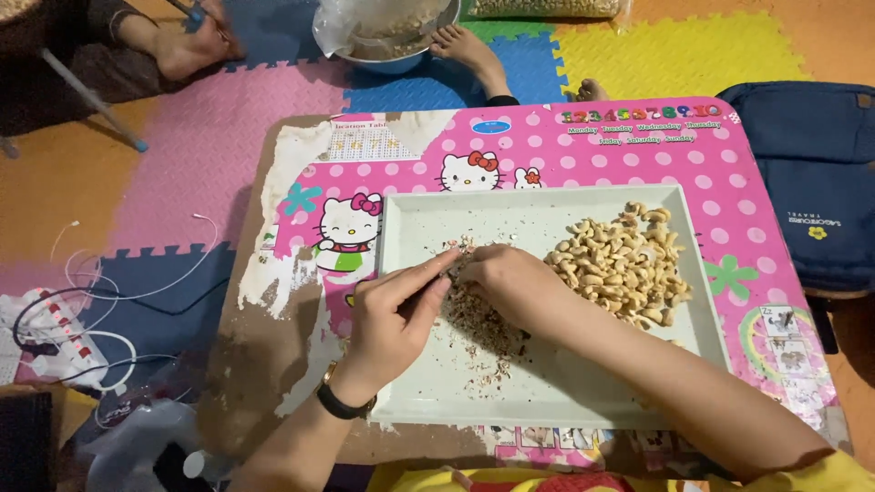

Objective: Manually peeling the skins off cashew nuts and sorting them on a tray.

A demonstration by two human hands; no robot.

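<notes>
Both hands (392, 314) (510, 278) mid-tray (428, 364), perhaps pinching a nut; bare rim leftward.

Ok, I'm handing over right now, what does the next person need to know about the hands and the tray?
Left hand: pinching a thin tool, tip at the pile of skin flakes.
Right hand: curled over a nut beside the tool; the nut is hidden.
White tray sits on the pink table; cashew heap fills its right side.
Done: flakes show some peeling.
Left: cannot tell how many nuts in the heap are still unpeeled.
</notes>
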